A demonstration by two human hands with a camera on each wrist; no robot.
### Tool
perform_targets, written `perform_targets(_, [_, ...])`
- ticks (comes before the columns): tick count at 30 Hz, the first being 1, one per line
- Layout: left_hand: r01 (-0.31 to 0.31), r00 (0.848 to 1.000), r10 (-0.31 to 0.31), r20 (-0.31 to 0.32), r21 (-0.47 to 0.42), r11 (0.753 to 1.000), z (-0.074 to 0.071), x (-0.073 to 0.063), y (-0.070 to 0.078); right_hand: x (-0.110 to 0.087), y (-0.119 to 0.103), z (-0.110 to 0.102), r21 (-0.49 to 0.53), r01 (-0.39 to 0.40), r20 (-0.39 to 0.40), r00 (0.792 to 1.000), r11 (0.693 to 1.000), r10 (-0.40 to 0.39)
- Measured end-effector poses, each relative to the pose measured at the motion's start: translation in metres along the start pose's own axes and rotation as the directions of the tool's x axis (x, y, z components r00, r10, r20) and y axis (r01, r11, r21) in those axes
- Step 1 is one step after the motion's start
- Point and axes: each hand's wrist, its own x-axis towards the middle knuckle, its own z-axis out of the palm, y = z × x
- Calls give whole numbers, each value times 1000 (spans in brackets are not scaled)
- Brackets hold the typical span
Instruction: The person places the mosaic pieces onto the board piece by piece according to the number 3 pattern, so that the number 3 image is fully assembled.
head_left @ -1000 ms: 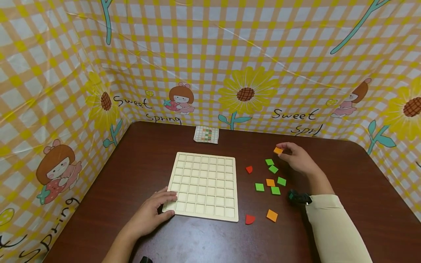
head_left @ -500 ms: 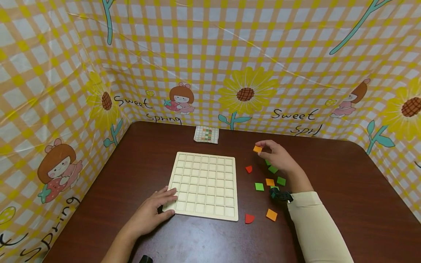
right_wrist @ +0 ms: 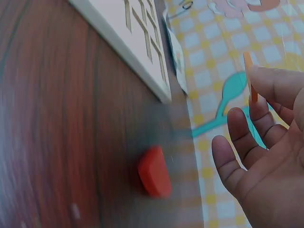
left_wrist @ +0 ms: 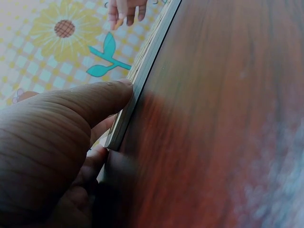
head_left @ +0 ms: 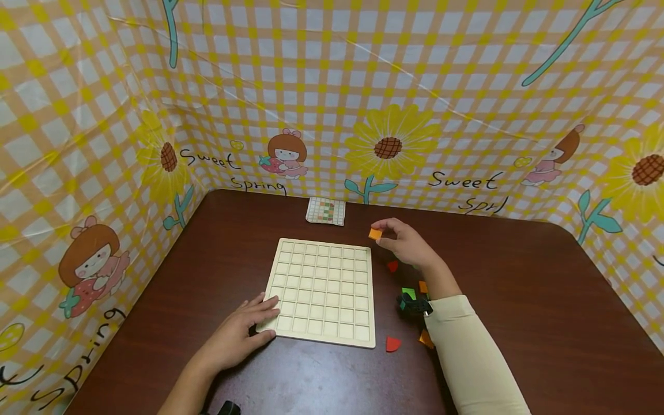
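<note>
An orange square tile (head_left: 376, 233) is pinched between the thumb and fingers of my right hand (head_left: 407, 245), raised near the board's far right corner. In the right wrist view the orange tile (right_wrist: 251, 77) shows edge-on, the other fingers loosely bent. A pale wooden grid board (head_left: 324, 291) with bare square cells lies on the table. My left hand (head_left: 240, 334) rests on its near left corner, fingers over the left rim and thumb at the front edge. The left wrist view shows that thumb (left_wrist: 102, 102) against the board's side.
Right of the board lie a red quarter-round piece (head_left: 392, 266), another red piece (head_left: 393, 344), a green tile (head_left: 408, 293) and orange tiles (head_left: 426, 339), partly covered by my right arm. A card with a coloured grid (head_left: 325, 211) stands behind the board, near the patterned cloth (head_left: 321, 104).
My right hand has carried the orange tile leftward from beyond the loose tiles to near the board's far right corner. Its forearm now covers several tiles. The left hand stays put.
</note>
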Motion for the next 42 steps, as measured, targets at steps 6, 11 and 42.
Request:
perform_targets(6, [9, 1000, -9, 4, -9, 1000, 0, 0, 1, 9, -10, 20, 26, 34, 41, 999, 999, -35])
perform_targets(11, [14, 1000, -14, 0, -5, 1000, 0, 0, 2, 15, -19, 37, 50, 43, 69, 997, 998, -46])
perform_targets(42, [17, 1000, -17, 13, 2, 1000, -1, 2, -4, 43, -53, 106, 86, 102, 190, 975, 991, -117])
